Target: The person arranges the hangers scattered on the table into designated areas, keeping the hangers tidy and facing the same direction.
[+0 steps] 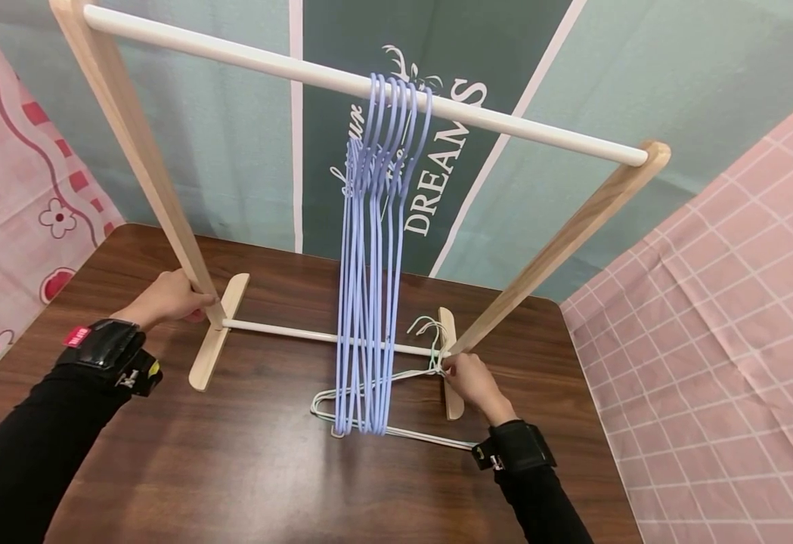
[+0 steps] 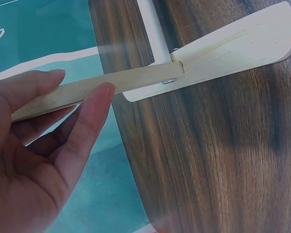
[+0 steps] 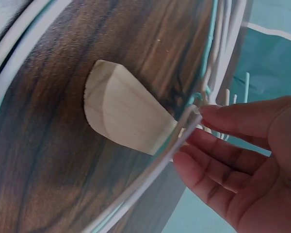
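A wooden garment rack stands on the table, its left post [image 1: 144, 159] held low down between the thumb and fingers of my left hand [image 1: 168, 297]. The left wrist view has this hand [image 2: 43, 141] around the post [image 2: 131, 80], just above the foot. Beside the right foot [image 1: 455, 400], my right hand [image 1: 475, 384] pinches a bunch of white and pale green hangers [image 1: 423, 436] near their hooks. In the right wrist view, the thumb and fingertips [image 3: 216, 116] meet on the hanger wires [image 3: 136, 187]. Several lilac hangers [image 1: 367, 302] hang from the white top rod [image 1: 233, 53].
A thin white lower bar [image 1: 287, 330] joins the rack's feet. The lilac hangers hang in front of part of the pale bunch. Dark wooden table [image 1: 246, 468] lies under everything. A green curtain [image 1: 233, 166] backs it, with pink cloths [image 1: 723, 317] on both sides.
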### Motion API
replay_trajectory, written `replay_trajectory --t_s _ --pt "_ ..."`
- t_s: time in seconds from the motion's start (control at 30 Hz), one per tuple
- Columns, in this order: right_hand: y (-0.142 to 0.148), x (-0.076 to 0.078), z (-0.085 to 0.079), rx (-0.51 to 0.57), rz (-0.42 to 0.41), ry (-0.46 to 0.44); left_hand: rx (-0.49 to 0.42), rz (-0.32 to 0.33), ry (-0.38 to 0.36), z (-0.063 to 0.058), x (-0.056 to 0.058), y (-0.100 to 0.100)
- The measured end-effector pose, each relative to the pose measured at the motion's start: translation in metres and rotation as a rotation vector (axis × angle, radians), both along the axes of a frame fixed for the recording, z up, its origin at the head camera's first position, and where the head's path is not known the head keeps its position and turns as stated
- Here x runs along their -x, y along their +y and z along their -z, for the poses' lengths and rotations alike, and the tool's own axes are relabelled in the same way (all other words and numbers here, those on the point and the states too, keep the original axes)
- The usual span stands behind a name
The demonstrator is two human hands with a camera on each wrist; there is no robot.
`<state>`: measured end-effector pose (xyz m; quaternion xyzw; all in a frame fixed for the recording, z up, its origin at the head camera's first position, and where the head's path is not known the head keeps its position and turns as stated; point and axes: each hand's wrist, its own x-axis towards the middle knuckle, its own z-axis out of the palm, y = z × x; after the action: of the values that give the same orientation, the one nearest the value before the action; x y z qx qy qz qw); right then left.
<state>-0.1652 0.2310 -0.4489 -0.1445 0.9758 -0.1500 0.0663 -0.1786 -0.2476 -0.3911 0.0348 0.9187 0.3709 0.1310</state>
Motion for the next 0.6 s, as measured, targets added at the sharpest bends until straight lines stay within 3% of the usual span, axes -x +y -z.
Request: replay_trajectory --t_s 0.6 --pt "-0.0037 -0.0010 0.0065 -0.056 0.025 0.036 -0.004 0.002 -0.010 0.0017 0.0017 -0.0014"
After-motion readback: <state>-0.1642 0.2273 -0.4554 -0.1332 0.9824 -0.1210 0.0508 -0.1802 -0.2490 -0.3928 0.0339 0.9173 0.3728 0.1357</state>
